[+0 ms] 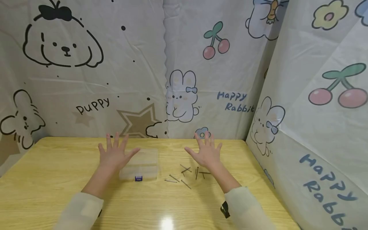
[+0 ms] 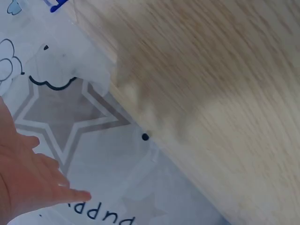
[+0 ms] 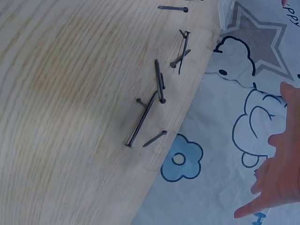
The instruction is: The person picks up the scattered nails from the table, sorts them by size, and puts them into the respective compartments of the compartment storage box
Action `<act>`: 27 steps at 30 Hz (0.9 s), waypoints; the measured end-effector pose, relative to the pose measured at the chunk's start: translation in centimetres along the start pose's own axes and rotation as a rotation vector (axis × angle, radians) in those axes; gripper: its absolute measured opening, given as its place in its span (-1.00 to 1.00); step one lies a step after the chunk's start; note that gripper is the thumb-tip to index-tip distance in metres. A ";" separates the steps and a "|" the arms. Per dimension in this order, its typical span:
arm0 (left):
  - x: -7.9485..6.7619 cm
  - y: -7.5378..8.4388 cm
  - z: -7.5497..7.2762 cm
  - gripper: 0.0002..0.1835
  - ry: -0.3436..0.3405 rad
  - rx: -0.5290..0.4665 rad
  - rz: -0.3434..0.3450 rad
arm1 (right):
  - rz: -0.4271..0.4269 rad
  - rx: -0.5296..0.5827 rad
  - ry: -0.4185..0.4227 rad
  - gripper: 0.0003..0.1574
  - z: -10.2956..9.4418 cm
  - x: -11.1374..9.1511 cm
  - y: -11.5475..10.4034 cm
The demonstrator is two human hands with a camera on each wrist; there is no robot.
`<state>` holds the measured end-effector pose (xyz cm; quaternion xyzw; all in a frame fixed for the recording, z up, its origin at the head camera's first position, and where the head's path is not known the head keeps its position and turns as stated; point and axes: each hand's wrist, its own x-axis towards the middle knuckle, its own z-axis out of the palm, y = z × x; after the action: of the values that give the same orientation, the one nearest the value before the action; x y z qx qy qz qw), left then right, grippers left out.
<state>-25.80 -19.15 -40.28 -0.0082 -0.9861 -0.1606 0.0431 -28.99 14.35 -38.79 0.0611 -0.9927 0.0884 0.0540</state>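
My left hand (image 1: 113, 157) hovers with fingers spread, its thumb overlapping a clear plastic box (image 1: 146, 159) in the head view. A small blue latch (image 1: 138, 178) marks the front side of that box. On the other side, my right hand (image 1: 207, 154) is spread wide too and holds nothing. Several dark metal nails (image 1: 186, 184) lie scattered between the box and the right hand. The right wrist view shows a long nail (image 3: 142, 119) among shorter ones, some crossing each other. Only part of the box, with its blue latch (image 2: 58, 5), appears in the left wrist view.
Everything lies on a pale wood-grain table (image 1: 143, 204). Printed cloth (image 1: 138, 83) with cartoon animals hangs along the back edge, and another cloth (image 1: 302, 134) closes off the right side. A black strap piece (image 1: 225, 209) shows at the right sleeve.
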 end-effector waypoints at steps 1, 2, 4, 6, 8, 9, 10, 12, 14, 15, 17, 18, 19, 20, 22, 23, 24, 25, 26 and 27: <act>0.0 -0.2 -0.1 0.01 0.003 -0.004 -0.002 | -0.004 0.002 0.002 0.04 0.0 0.1 0.2; 0.0 -0.5 -0.2 0.02 0.003 -0.010 -0.006 | -0.008 0.009 0.003 0.04 0.0 0.2 0.3; 0.0 -1.0 -0.4 0.03 -0.001 -0.029 -0.014 | -0.012 0.027 0.000 0.02 -0.1 0.3 0.7; -0.1 -1.6 -0.5 0.05 -0.005 -0.048 -0.016 | -0.019 0.052 0.004 0.00 -0.3 0.3 1.1; -0.2 -2.2 -0.6 0.06 -0.018 -0.089 -0.014 | -0.021 0.080 0.013 -0.04 -0.5 0.2 1.6; -0.3 -2.5 -0.7 0.06 -0.029 -0.120 -0.009 | -0.021 0.098 0.017 -0.07 -0.6 0.2 1.8; -0.4 -2.7 -0.7 0.07 -0.046 -0.150 -0.004 | -0.019 0.121 0.021 -0.10 -0.7 0.1 2.1; -0.5 -3.2 -0.6 0.06 -0.086 -0.215 0.009 | -0.006 0.172 0.018 -0.15 -0.8 0.1 2.6; -0.6 -3.6 -0.6 0.05 -0.133 -0.275 0.016 | 0.013 0.249 0.010 -0.21 -0.7 -0.1 3.2; -0.8 -3.7 -0.6 0.03 -0.156 -0.298 0.020 | 0.020 0.284 0.007 -0.24 -0.6 -0.1 3.5; -1.0 -4.2 -0.5 0.00 -0.201 -0.334 0.021 | 0.036 0.349 -0.002 -0.30 -0.3 -0.2 4.1; -1.1 -4.5 -0.3 -0.02 -0.218 -0.349 0.021 | 0.041 0.379 -0.005 -0.32 0.0 -0.3 4.4; -1.2 -4.8 -0.2 -0.04 -0.236 -0.365 0.021 | 0.048 0.403 -0.010 -0.35 0.2 -0.3 4.7; -1.3 -5.2 -0.1 -0.05 -0.255 -0.384 0.023 | 0.057 0.427 -0.017 -0.37 0.5 -0.3 5.0; -1.4 -5.8 0.2 -0.07 -0.285 -0.418 0.021 | 0.074 0.473 -0.027 -0.42 1.1 -0.4 5.6; -1.4 -6.0 0.3 -0.08 -0.296 -0.439 0.025 | 0.092 0.501 -0.036 -0.44 1.4 -0.4 5.9; -1.4 -6.1 0.4 -0.09 -0.303 -0.460 0.027 | 0.108 0.525 -0.046 -0.47 1.7 -0.4 6.2; -1.5 -6.2 0.4 -0.10 -0.317 -0.482 0.028 | 0.127 0.547 -0.056 -0.49 2.0 -0.4 6.5; -1.6 -6.3 0.5 -0.10 -0.327 -0.502 0.024 | 0.145 0.565 -0.063 -0.51 2.4 -0.4 6.8; -1.6 -6.3 0.6 -0.11 -0.336 -0.518 0.025 | 0.163 0.579 -0.071 -0.53 2.7 -0.4 7.1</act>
<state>-24.40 -24.98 -42.95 -0.0577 -0.9054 -0.4024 -0.1221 -29.80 20.85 -42.71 -0.0027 -0.9291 0.3697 -0.0075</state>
